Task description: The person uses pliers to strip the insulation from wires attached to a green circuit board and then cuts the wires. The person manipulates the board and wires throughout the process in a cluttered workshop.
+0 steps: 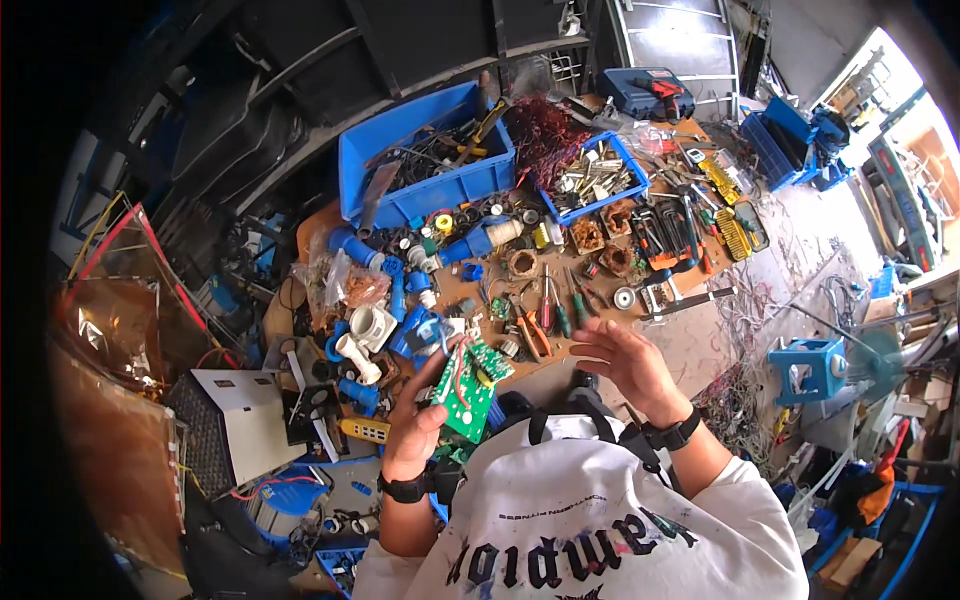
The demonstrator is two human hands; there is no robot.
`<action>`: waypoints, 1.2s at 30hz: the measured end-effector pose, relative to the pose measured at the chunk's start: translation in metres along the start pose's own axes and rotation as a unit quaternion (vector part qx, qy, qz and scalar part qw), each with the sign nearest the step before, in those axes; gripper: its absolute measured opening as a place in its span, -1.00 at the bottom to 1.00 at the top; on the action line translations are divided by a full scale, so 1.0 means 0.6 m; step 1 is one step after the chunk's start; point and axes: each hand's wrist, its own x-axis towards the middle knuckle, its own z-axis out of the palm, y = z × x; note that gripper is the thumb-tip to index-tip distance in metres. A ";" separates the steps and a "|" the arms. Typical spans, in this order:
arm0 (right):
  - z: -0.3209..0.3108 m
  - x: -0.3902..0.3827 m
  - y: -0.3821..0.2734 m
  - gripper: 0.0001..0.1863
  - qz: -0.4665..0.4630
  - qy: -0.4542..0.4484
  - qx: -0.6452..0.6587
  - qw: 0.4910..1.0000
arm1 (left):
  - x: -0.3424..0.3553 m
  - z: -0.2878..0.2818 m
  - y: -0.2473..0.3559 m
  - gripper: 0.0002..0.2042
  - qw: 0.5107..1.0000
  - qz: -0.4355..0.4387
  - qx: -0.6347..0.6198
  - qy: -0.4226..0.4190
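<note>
A green circuit board (pixel 462 412) with a smaller board and red and white wires on it is gripped at its edge by my left hand (pixel 414 422), near the front of the workbench. My right hand (pixel 632 368) hovers over the bench's front edge, fingers spread and nothing in them. Just beyond it lie screwdrivers with green handles (pixel 579 308) and a red-handled screwdriver (pixel 546 312). Orange-handled pliers (pixel 534 334) rest between the two hands. White plastic pipe fittings (pixel 358 357) and blue connectors sit left of the board.
A large blue crate (pixel 440 208) of tools stands at the back. Right of it are a blue tray (pixel 600 203) of metal pieces and a drill case (pixel 645 93). More hand tools (pixel 672 235) line the bench's right. A blue stool (pixel 807 370) stands far right, among scattered wires.
</note>
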 end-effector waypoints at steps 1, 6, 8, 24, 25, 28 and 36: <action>0.015 0.001 0.000 -0.52 0.002 -0.025 -0.012 1.000 | 0.004 0.003 0.007 0.04 0.999 0.004 0.050 -0.006; 0.082 -0.001 -0.016 -0.49 -0.034 -0.097 -0.064 0.993 | 0.022 0.023 0.017 0.06 0.998 0.011 0.041 -0.047; 0.112 -0.017 -0.046 -0.49 -0.127 -0.075 -0.117 0.982 | 0.009 0.030 0.028 0.05 0.996 0.028 0.043 -0.068; 0.120 -0.075 -0.101 -0.46 -0.146 -0.172 -0.223 0.949 | 0.014 0.038 0.026 -0.01 0.991 0.043 -0.094 -0.089; 0.134 -0.073 -0.086 -0.47 -0.133 -0.191 -0.199 0.952 | 0.010 0.034 0.024 0.01 0.990 0.029 -0.108 -0.082; 0.161 -0.067 -0.067 -0.48 -0.139 -0.213 -0.203 0.945 | 0.011 0.045 0.034 0.00 0.987 0.033 -0.110 -0.115; 0.188 -0.058 -0.047 -0.38 -0.204 -0.177 -0.279 0.921 | -0.002 0.046 0.040 0.04 0.992 0.058 0.016 -0.114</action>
